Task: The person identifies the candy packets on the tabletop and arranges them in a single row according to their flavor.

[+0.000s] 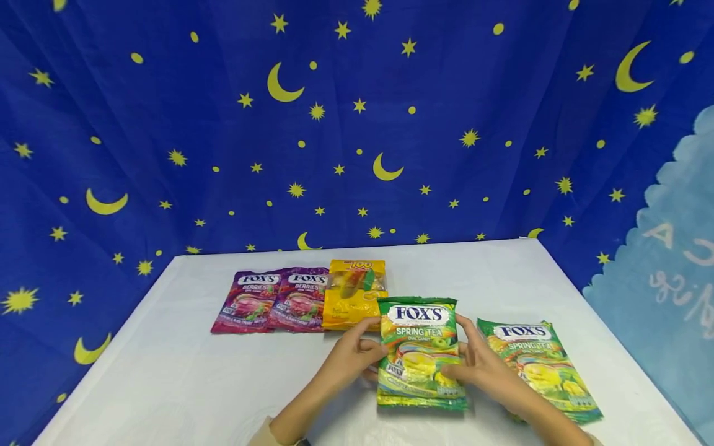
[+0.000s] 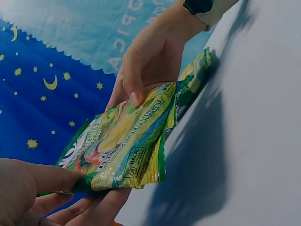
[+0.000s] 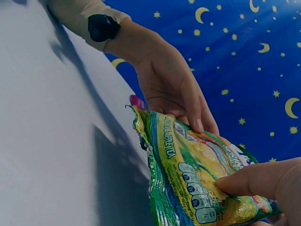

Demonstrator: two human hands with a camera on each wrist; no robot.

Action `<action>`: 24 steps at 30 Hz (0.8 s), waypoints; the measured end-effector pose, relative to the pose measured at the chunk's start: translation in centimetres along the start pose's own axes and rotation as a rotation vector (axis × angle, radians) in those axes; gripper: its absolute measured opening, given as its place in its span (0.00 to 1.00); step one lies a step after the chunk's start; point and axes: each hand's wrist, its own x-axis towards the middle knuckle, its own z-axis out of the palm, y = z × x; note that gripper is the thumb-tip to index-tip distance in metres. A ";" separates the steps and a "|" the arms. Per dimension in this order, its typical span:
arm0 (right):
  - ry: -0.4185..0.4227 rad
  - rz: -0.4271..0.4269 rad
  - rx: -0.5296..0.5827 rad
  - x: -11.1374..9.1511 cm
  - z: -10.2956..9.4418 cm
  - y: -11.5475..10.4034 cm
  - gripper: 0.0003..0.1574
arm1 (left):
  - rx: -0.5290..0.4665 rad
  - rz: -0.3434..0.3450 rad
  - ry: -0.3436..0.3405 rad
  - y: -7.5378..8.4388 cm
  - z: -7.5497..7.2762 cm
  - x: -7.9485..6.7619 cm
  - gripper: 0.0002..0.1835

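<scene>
A green and yellow Fox's Spring Tea candy bag point(image 1: 421, 347) is held up over the white table between both hands. My left hand point(image 1: 354, 354) grips its left edge, thumb on the front and fingers behind. On the opposite edge my right hand point(image 1: 484, 368) pinches it, thumb pressed on the printed front. Both wrist views show the candy bag point(image 2: 134, 136) above its shadow on the table. A second Spring Tea candy bag point(image 1: 543, 370) lies on the table at the right, partly covered by my right forearm.
Two purple Fox's Berries candy bags lie at the back left, one point(image 1: 247, 305) overlapping the other point(image 1: 301, 300). Beside them lies a yellow candy bag point(image 1: 351, 300). A blue curtain point(image 1: 334, 130) with moons and stars hangs behind the white table point(image 1: 167, 371).
</scene>
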 end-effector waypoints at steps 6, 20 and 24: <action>-0.002 -0.019 -0.016 0.2 0.1 -0.1 0.62 | 0.000 0.028 -0.002 -0.1 -0.3 0.0 0.30; -0.026 -0.028 0.008 0.2 0.5 0.0 0.62 | 0.005 0.042 -0.022 -0.3 -0.7 0.0 0.28; -0.013 -0.007 -0.005 0.2 0.5 0.2 0.63 | -0.003 0.047 -0.030 -0.4 -0.5 0.0 0.28</action>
